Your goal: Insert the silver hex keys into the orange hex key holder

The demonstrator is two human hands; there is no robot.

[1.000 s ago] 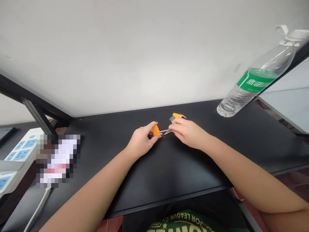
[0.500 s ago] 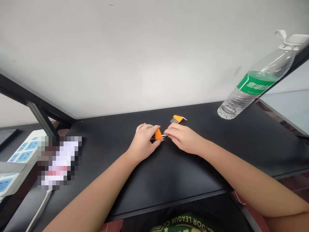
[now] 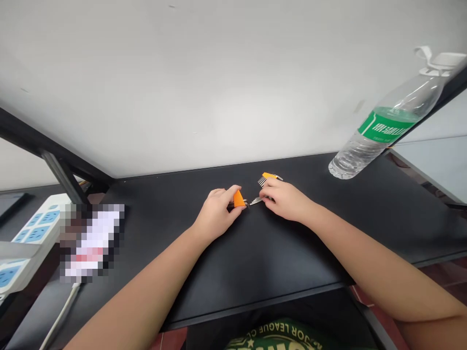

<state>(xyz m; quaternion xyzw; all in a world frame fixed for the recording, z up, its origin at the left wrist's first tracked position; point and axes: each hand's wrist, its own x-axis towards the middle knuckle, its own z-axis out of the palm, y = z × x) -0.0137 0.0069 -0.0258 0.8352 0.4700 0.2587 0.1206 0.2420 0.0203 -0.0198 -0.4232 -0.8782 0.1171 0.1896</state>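
Note:
My left hand (image 3: 220, 212) is closed around an orange hex key holder (image 3: 239, 199), pinched between thumb and fingers. Dark metal ends stick out of the holder's right side. My right hand (image 3: 285, 198) pinches thin silver hex keys (image 3: 257, 200), whose tips point left toward the holder with a small gap between. How many keys it grips is too small to tell. Just behind my right hand lies a second orange holder (image 3: 269, 175) with several silver keys fanned out of it, partly covered by my fingers.
A large water bottle (image 3: 383, 126) with a green label stands at the back right of the black table (image 3: 255, 262). At the left lie a blurred-out phone (image 3: 95, 243) on a white cable (image 3: 62, 316) and a white power strip (image 3: 44, 228). A pale wall (image 3: 204, 87) rises behind.
My right hand has moved right and slightly back, away from the holder in my left hand. Silver keys now show between the hands. My left hand has stayed nearly still.

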